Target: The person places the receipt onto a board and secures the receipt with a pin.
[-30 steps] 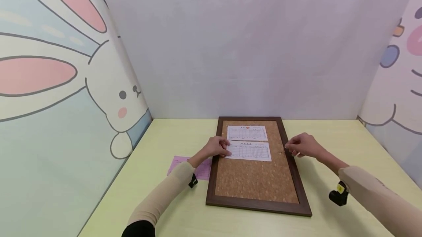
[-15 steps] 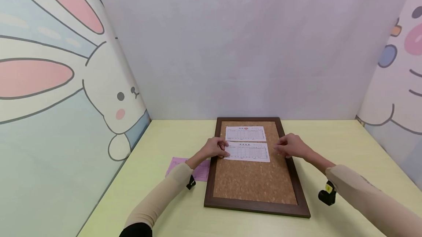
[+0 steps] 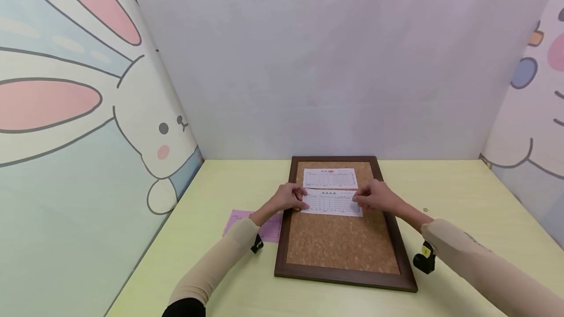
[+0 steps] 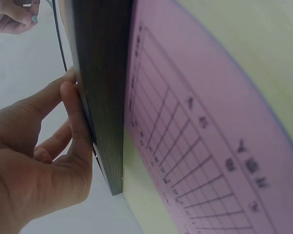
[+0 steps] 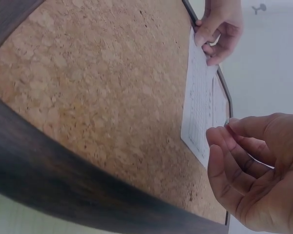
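My left hand (image 3: pixel 288 197) rests over the left rim of the corkboard (image 3: pixel 341 243). Its thumb and a fingertip, spread apart, press the left edge of the lower white printed sheet (image 3: pixel 332 204). Over that sheet's right end, my right hand (image 3: pixel 374 196) pinches a tiny pale-green pushpin (image 4: pixel 34 19) between thumb and finger. In the right wrist view, only a small glint of the pushpin (image 5: pixel 227 122) shows at the fingertips. Above, another white printed sheet (image 3: pixel 328 178) lies flat on the cork, with a small orange-red spot on its top edge.
A pink printed sheet (image 3: pixel 270 229) lies on the table left of the board, partly hidden by my left arm and the frame. On the pale yellow table (image 3: pixel 458 184), a tiny ring-like item (image 3: pixel 425 209) lies to the right. Light walls enclose the table's back and sides.
My right hand has moved left from the board's right rim to the right end of the lower sheet. The left hand stays at that sheet's left edge.
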The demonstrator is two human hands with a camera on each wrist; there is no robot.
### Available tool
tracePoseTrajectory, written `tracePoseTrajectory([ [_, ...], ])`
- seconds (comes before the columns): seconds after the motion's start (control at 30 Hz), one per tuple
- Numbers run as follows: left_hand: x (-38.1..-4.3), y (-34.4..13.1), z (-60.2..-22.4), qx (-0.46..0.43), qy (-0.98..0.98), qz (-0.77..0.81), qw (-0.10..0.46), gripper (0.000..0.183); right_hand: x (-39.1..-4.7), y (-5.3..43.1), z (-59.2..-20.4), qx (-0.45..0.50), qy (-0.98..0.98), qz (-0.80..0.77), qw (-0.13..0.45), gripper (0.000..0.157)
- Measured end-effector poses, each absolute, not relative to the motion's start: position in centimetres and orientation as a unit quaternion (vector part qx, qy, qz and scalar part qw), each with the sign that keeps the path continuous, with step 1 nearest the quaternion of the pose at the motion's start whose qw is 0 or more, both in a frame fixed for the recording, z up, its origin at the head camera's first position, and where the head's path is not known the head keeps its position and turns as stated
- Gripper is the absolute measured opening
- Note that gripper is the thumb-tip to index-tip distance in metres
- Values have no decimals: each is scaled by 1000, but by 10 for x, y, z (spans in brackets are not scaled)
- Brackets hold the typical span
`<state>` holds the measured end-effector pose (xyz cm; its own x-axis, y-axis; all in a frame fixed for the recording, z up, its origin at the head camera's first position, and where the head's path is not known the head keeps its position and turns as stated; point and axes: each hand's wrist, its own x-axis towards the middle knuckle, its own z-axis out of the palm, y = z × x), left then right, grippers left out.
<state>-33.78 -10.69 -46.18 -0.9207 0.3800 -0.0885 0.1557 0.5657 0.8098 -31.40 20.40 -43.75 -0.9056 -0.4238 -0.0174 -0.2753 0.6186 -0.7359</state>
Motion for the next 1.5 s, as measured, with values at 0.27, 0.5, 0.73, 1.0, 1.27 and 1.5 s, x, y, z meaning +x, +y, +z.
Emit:
tracePoseTrajectory([
  [0.27,-338,-108,-460,155,878,435,122,31,-316,192,-443,-221,886,-397,92,14],
  [0.5,-337,-107,-461,153,875,442,125,30,-313,184,-448,-240,879,-400,103,12],
  [0.73,-336,-106,-462,149,878,438,121,30,-312,178,-452,-229,888,-381,114,11],
  [1.0,-336,-105,-461,144,882,432,119,31,-312,174,-449,-219,900,-350,139,11],
  [1.27,-335,-105,-462,143,885,428,114,30,-311,172,-448,-220,899,-350,144,11],
  [1.5,-335,-105,-461,147,882,432,114,30,-315,171,-451,-190,903,-352,157,8],
])
